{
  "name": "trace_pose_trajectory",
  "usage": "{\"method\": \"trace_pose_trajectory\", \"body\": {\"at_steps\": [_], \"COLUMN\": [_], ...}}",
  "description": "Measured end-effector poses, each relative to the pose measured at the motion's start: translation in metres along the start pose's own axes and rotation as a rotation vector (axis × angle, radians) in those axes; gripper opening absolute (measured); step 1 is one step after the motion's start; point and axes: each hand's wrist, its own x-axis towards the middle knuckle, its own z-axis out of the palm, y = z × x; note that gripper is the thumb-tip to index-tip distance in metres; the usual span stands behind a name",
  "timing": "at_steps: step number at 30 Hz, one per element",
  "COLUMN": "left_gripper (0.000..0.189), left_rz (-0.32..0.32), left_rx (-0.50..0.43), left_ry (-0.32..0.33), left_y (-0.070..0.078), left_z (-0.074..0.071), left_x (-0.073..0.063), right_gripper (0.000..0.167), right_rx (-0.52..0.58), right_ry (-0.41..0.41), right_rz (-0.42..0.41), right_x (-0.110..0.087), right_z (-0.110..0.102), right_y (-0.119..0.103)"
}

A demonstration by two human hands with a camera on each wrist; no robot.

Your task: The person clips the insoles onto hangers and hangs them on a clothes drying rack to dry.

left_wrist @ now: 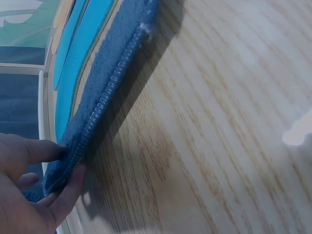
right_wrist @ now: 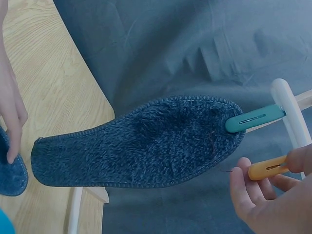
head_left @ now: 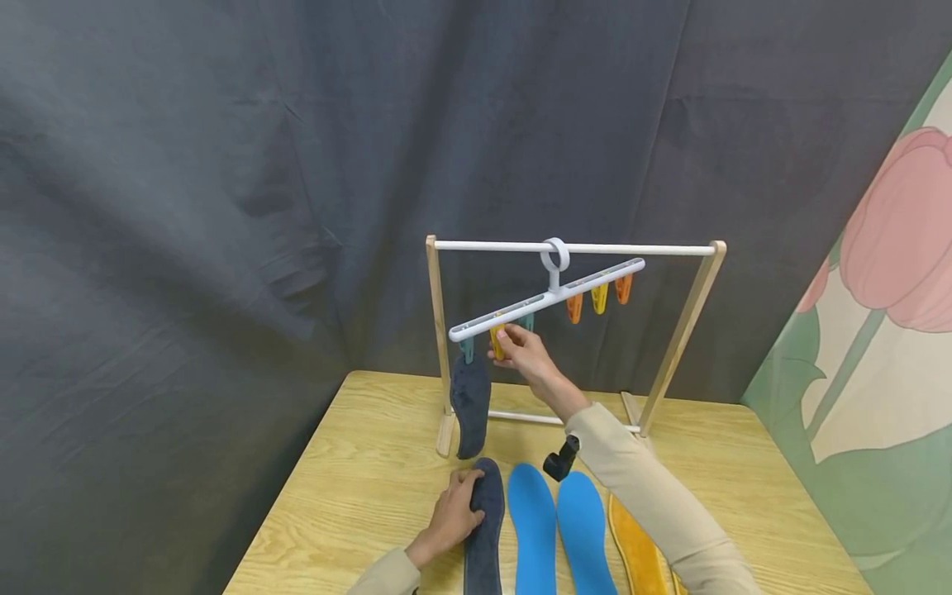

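My left hand (head_left: pixel 449 514) pinches the far end of a dark blue fuzzy insole (head_left: pixel 487 545) on the table. In the left wrist view the thumb lies on one face of this insole (left_wrist: pixel 105 80) and the fingers on the other. My right hand (head_left: pixel 531 357) holds a yellow clip (right_wrist: pixel 267 168) under the white hanger (head_left: pixel 550 299), thumb at its top and fingers below; nothing shows in the clip's lower end. Beside it, a teal clip (right_wrist: pixel 256 118) grips a matching insole (right_wrist: pixel 141 141), which hangs at the hanger's left end.
The hanger tilts, left end lower, from a white rod (head_left: pixel 632 249) on a wooden stand (head_left: pixel 683 339). An orange clip (head_left: pixel 574 308) and others hang on its right half. Two bright blue insoles (head_left: pixel 532 521) and an orange-yellow insole (head_left: pixel 638 549) lie on the table (head_left: pixel 342 471).
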Motion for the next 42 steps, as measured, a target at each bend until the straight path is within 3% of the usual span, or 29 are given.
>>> {"method": "trace_pose_trajectory", "body": {"at_steps": [11,18,22,42], "left_gripper": [0.052,0.044,0.044,0.039], "left_rz": [0.006,0.027,0.024,0.052], "left_rx": [-0.020,0.041,0.053,-0.035], "left_ry": [0.025,0.095,0.105,0.141], "left_y": [-0.0030,-0.0026,-0.0011,0.0016], "left_z": [0.0025,0.0024,0.0011,-0.0004], "left_x": [0.0004,-0.0003,-0.0007,0.0039], "right_gripper": [0.041,0.035,0.034,0.028], "right_rx": [-0.002,0.027,0.020,-0.007], "right_ry": [-0.016,-0.010,-0.021,0.002], "right_rz": [-0.012,-0.023,-0.026,-0.034], "right_x": [-0.0019,0.0001,0.0007,-0.0003], "right_z": [-0.0008,-0.0012,-0.0015,-0.0018], "right_y": [-0.0022,-0.0030,-0.0024,-0.0086]}}
